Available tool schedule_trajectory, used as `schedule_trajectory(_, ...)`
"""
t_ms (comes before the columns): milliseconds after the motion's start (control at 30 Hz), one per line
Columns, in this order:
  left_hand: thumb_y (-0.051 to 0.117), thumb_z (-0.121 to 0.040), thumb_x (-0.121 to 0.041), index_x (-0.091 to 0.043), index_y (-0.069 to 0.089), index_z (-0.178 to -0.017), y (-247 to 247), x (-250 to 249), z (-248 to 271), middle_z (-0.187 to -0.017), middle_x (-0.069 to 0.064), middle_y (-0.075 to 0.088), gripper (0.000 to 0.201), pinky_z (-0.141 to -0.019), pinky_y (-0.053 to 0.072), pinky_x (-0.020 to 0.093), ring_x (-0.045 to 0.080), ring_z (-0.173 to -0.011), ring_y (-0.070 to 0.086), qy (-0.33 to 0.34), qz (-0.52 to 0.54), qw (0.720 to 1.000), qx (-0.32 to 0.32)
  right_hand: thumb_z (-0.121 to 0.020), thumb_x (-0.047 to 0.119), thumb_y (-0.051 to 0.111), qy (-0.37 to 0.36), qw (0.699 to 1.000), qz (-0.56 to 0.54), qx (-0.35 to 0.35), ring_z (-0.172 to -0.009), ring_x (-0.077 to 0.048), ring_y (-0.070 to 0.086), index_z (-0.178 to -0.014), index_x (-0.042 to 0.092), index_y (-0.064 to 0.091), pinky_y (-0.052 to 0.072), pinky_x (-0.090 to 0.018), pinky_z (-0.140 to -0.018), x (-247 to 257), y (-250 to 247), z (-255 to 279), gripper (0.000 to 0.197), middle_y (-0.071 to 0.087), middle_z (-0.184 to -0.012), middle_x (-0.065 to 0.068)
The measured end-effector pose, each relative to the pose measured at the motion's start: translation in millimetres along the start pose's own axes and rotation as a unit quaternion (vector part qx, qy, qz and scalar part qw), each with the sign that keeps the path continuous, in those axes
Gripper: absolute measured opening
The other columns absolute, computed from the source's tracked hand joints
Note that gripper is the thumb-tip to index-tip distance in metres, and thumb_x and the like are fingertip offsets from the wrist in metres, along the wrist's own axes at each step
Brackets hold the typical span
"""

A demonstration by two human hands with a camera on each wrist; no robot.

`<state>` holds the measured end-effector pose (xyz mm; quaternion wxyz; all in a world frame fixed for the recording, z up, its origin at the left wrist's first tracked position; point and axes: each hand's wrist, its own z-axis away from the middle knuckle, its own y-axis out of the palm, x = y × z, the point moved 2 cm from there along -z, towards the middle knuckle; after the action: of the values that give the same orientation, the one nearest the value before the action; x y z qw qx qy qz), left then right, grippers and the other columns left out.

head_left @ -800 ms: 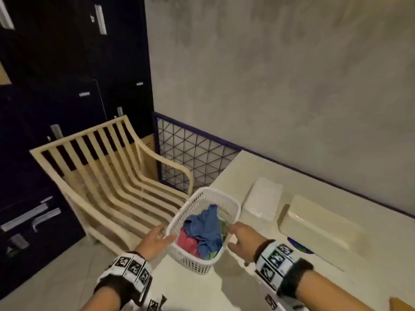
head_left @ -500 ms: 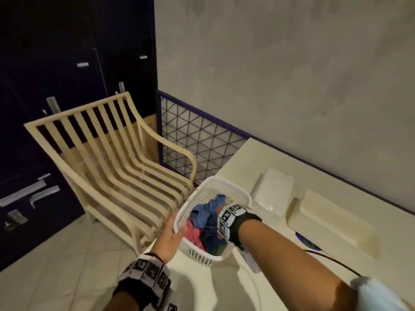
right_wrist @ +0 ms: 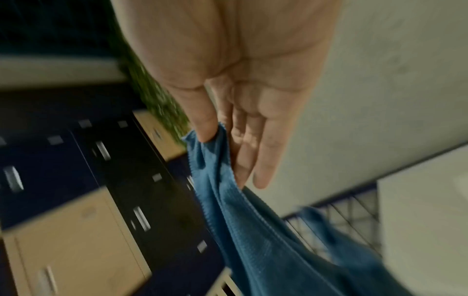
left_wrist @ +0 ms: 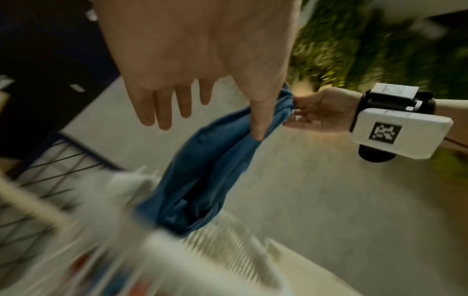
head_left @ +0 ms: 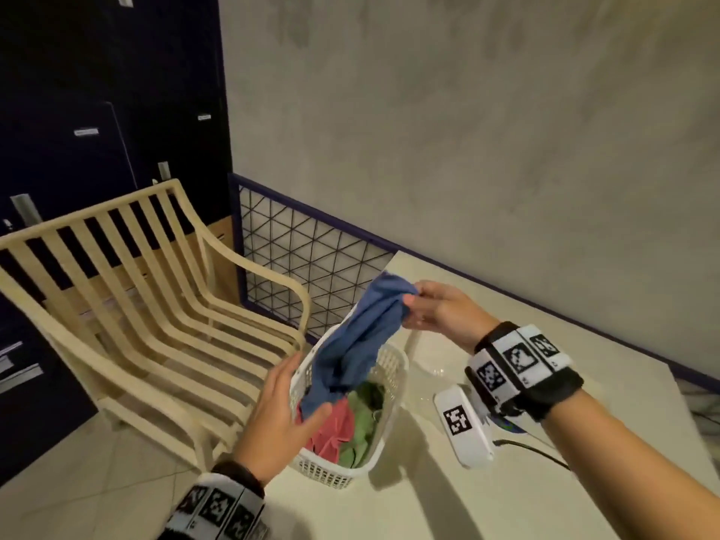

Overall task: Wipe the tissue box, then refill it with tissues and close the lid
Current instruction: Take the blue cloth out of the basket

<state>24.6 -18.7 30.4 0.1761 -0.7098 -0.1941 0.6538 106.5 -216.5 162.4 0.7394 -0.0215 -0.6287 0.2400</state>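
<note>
Head view: my right hand pinches the blue cloth up out of the basket, left hand spread loose against its rim.

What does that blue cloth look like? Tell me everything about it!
The blue cloth is soft, floppy fabric with a fine ribbed weave and a small zigzag edge. It is bunched into long folds and hangs slanting. The right hand pinches its top corner between thumb and fingers, lifting it. Its lower end still dips into the white basket, over a red cloth and a green cloth. The left hand is at the basket's side, not gripping the cloth.
</note>
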Motion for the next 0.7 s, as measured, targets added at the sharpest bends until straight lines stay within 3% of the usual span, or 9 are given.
schedule_trajectory(133, 0.073, -0.074, -0.037, -0.028, 0.021, -0.142, 16, -58, -28, -0.134, -0.022, 0.023, 0.086, -0.106, 0.03, 0.02, -0.002, -0.124, 0.03, 0.099, -0.01, 0.992, 0.082, -0.093, 0.01, 0.045, -0.141, 0.969, -0.175, -0.1, -0.06, -0.01, 0.063, -0.084, 0.012, 0.056, 0.058, -0.026, -0.065, 52, -56, 66, 0.014, 0.066, -0.068, 0.001)
schedule_trajectory(200, 0.067, -0.081, -0.027, -0.026, 0.043, -0.127, 35, -77, -41, -0.128, -0.01, 0.048, 0.052, -0.096, 0.042, 0.022, 0.006, -0.117, 0.049, 0.116, 0.022, 0.985, 0.127, -0.087, 0.017, 0.048, -0.193, 0.947, -0.199, -0.164, -0.063, -0.008, 0.064, -0.084, 0.015, 0.056, 0.058, -0.026, -0.061, 66, -84, 99, 0.009, 0.068, -0.068, 0.005)
schedule_trajectory(267, 0.059, -0.088, -0.018, -0.024, 0.059, -0.104, 51, -92, -47, -0.107, 0.002, 0.067, 0.017, -0.08, 0.046, 0.023, 0.017, -0.101, 0.061, 0.11, 0.04, 0.979, 0.166, -0.085, 0.021, 0.05, -0.221, 0.926, -0.197, -0.232, -0.061, -0.004, 0.064, -0.086, 0.017, 0.057, 0.054, -0.019, -0.057, 68, -113, 132, 0.009, 0.068, -0.064, 0.01)
schedule_trajectory(333, 0.057, -0.089, -0.017, -0.02, 0.064, -0.099, 63, -108, -47, -0.101, 0.003, 0.07, 0.013, -0.075, 0.046, 0.018, 0.012, -0.095, 0.062, 0.098, 0.088, 0.965, 0.226, -0.082, 0.025, 0.052, -0.212, 0.909, -0.186, -0.308, -0.058, -0.001, 0.063, -0.085, 0.018, 0.058, 0.051, -0.015, -0.054, 56, -141, 163, 0.009, 0.069, -0.061, 0.011)
schedule_trajectory(433, 0.057, -0.088, -0.017, -0.021, 0.067, -0.095, 78, -145, -34, -0.093, -0.01, 0.071, 0.013, -0.078, 0.048, 0.016, 0.0, -0.088, 0.062, 0.079, 0.158, 0.916, 0.36, -0.082, 0.036, 0.06, -0.135, 0.871, -0.135, -0.452, -0.05, 0.002, 0.06, -0.079, 0.022, 0.059, 0.049, -0.016, -0.05, -5, -184, 198, 0.014, 0.069, -0.057, 0.013)
schedule_trajectory(500, 0.055, -0.089, -0.017, -0.029, 0.065, -0.093, 92, -171, -22, -0.089, -0.019, 0.07, 0.016, -0.076, 0.049, 0.01, -0.008, -0.083, 0.063, 0.078, 0.179, 0.888, 0.417, -0.08, 0.042, 0.065, -0.041, 0.855, -0.057, -0.515, -0.059, -0.003, 0.06, -0.088, 0.019, 0.06, 0.048, -0.017, -0.057, -62, -203, 213, 0.024, 0.075, -0.079, 0.004)
schedule_trajectory(567, 0.051, -0.092, -0.018, -0.032, 0.06, -0.098, 114, -195, -12, -0.098, -0.018, 0.065, 0.018, -0.078, 0.049, 0.009, -0.009, -0.085, 0.061, 0.086, 0.178, 0.874, 0.443, -0.089, 0.024, 0.058, 0.082, 0.861, 0.027, -0.501, -0.08, -0.018, 0.055, -0.115, 0.007, 0.053, 0.044, -0.025, -0.068, -116, -198, 222, 0.031, 0.063, -0.114, -0.023)
schedule_trajectory(600, 0.049, -0.093, -0.019, -0.03, 0.059, -0.104, 127, -206, -6, -0.104, -0.013, 0.064, 0.019, -0.082, 0.049, 0.011, -0.005, -0.091, 0.06, 0.087, 0.177, 0.869, 0.454, -0.092, 0.02, 0.052, 0.129, 0.87, 0.038, -0.474, -0.087, -0.022, 0.052, -0.123, 0.003, 0.048, 0.042, -0.029, -0.072, -143, -189, 225, 0.036, 0.057, -0.119, -0.027)
schedule_trajectory(700, 0.045, -0.095, -0.021, -0.018, 0.055, -0.12, 170, -233, 12, -0.118, 0.004, 0.06, 0.027, -0.089, 0.045, 0.02, 0.01, -0.103, 0.056, 0.074, 0.166, 0.856, 0.484, -0.096, 0.035, 0.035, 0.197, 0.911, -0.098, -0.35, -0.081, -0.023, 0.057, -0.122, 0.002, 0.05, 0.044, -0.031, -0.072, -182, -134, 231, 0.044, 0.059, -0.11, -0.019)
